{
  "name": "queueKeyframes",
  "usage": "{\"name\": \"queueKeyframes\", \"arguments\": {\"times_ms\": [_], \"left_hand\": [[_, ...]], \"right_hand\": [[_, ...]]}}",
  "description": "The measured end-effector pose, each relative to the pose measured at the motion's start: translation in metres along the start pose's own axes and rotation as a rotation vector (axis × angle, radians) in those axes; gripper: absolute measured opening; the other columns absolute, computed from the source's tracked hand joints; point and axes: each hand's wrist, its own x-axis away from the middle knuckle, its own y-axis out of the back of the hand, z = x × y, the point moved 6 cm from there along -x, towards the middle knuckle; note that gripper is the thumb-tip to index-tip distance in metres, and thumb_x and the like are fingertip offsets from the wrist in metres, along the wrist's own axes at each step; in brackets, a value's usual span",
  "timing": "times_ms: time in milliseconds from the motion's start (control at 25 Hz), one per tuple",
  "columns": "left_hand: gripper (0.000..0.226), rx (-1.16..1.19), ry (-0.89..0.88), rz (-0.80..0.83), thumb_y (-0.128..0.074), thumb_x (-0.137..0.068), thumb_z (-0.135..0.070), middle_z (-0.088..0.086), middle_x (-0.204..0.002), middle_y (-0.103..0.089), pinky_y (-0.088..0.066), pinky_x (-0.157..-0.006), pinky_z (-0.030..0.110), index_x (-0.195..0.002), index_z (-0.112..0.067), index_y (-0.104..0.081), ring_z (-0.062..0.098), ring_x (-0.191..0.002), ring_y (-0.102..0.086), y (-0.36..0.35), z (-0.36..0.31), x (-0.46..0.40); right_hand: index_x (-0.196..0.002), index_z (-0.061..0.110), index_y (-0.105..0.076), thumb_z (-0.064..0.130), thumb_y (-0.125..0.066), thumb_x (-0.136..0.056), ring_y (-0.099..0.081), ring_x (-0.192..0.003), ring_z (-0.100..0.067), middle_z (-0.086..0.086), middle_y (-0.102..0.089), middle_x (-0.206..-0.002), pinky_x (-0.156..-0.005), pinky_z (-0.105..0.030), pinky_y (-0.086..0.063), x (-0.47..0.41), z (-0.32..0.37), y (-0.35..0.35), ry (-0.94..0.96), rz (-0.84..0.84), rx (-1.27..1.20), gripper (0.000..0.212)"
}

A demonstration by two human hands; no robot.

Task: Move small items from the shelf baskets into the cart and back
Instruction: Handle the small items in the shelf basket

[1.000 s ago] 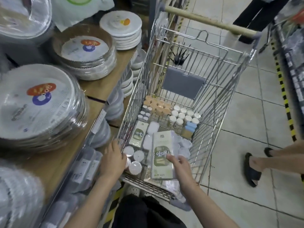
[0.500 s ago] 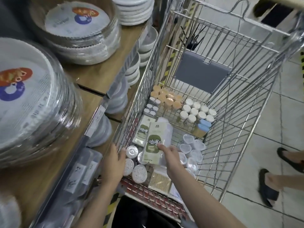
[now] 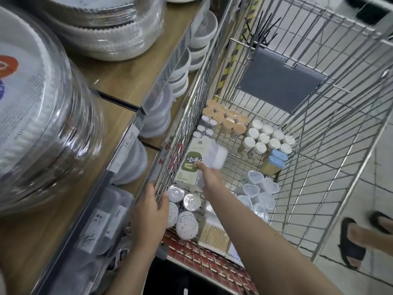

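While over cart (image 3: pixel 319 145), hands (image 3: pixel 209 177) maybe gripping pkg (image 3: pixel 191 165).

Wire cart (image 3: pixel 331 124) sits just right of wooden shelf (image 3: pixel 127 81). Right hand (image 3: pixel 209 177) reaches into cart, fingers on a white/green pack (image 3: pixel 190 165) lying against cart's left wall w/ clear lidded boxes (image 3: pixel 217 156) beside it. Left hand (image 3: pixel 152 211) grips cart's near-left wire edge. Inside cart: orange-capped jars (image 3: pixel 228 122) at far end, white-capped jars (image 3: pixel 268 137) right of them, round perforated-lid tins (image 3: pixel 187 224) near left hand, toothpick box (image 3: pixel 214 235) at near end. Wrapped plate stacks (image 3: pixel 42 124) on shelf.
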Motion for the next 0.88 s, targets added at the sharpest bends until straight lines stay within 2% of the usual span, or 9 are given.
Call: {"name": "queueKeyframes", "arguments": {"times_ms": [120,280,440,480,640,760,880], "left_hand": [[0.025,-0.018,0.0,0.0,-0.049,-0.093,-0.032,-0.006,-0.089,-0.061,-0.051,-0.064,0.033,-0.114,-0.017,-0.049,0.013,-0.076,-0.059,-0.001,0.0,0.0],[0.032,-0.023,0.006,0.01,-0.048,-0.093,-0.033,-0.004,-0.098,-0.063,-0.048,-0.065,0.029,-0.12,-0.017,-0.048,0.013,-0.081,-0.06,-0.001,0.0,0.0],[0.038,-0.04,0.014,0.011,-0.049,-0.094,-0.033,-0.002,-0.105,-0.062,-0.048,-0.07,0.032,-0.126,-0.014,-0.046,0.015,-0.087,-0.058,0.001,-0.001,0.001],[0.037,-0.044,0.019,0.012,-0.049,-0.094,-0.033,-0.002,-0.104,-0.063,-0.047,-0.068,0.031,-0.125,-0.014,-0.046,0.015,-0.085,-0.058,0.001,-0.001,0.001],[0.032,-0.062,0.036,0.012,-0.05,-0.094,-0.031,0.0,-0.097,-0.064,-0.042,-0.062,0.028,-0.12,-0.013,-0.048,0.016,-0.078,-0.058,0.001,0.0,0.0],[0.031,-0.072,0.045,0.008,-0.05,-0.093,-0.032,0.0,-0.097,-0.065,-0.044,-0.063,0.03,-0.118,-0.013,-0.049,0.018,-0.08,-0.06,0.0,0.002,-0.001],[0.031,-0.063,0.047,0.004,-0.05,-0.093,-0.031,-0.002,-0.097,-0.064,-0.042,-0.063,0.029,-0.119,-0.014,-0.049,0.016,-0.079,-0.058,0.0,0.001,0.0]], "right_hand": [[-0.125,0.005,-0.036,0.023,-0.07,-0.084,-0.058,-0.109,-0.032,-0.012,-0.056,-0.12,-0.094,-0.05,-0.049,-0.006,0.002,-0.005,0.0,-0.02,0.022,0.056],[-0.128,0.004,-0.04,0.025,-0.071,-0.083,-0.06,-0.107,-0.033,-0.014,-0.059,-0.121,-0.094,-0.052,-0.049,-0.017,0.002,-0.013,-0.014,-0.023,0.01,0.058],[-0.124,0.009,-0.044,0.041,-0.076,-0.062,-0.056,-0.105,-0.037,-0.013,-0.05,-0.127,-0.085,-0.055,-0.052,-0.04,-0.009,-0.009,-0.033,-0.089,0.109,0.077],[-0.121,0.008,-0.047,0.04,-0.077,-0.061,-0.057,-0.104,-0.037,-0.013,-0.05,-0.127,-0.085,-0.055,-0.053,-0.041,-0.009,-0.008,-0.026,-0.1,0.113,0.074],[-0.112,0.002,-0.055,0.021,-0.069,-0.085,-0.06,-0.095,-0.029,-0.009,-0.061,-0.11,-0.086,-0.043,-0.053,-0.023,0.002,-0.006,0.01,-0.13,0.104,0.036],[-0.116,0.001,-0.053,0.022,-0.062,-0.091,-0.054,-0.088,-0.026,-0.008,-0.057,-0.101,-0.075,-0.034,-0.047,-0.023,0.006,-0.003,0.053,-0.154,0.207,0.033],[-0.117,0.002,-0.052,0.027,-0.06,-0.092,-0.058,-0.095,-0.03,-0.011,-0.06,-0.106,-0.08,-0.038,-0.05,-0.027,0.006,-0.002,0.073,-0.186,0.314,0.037]]}}
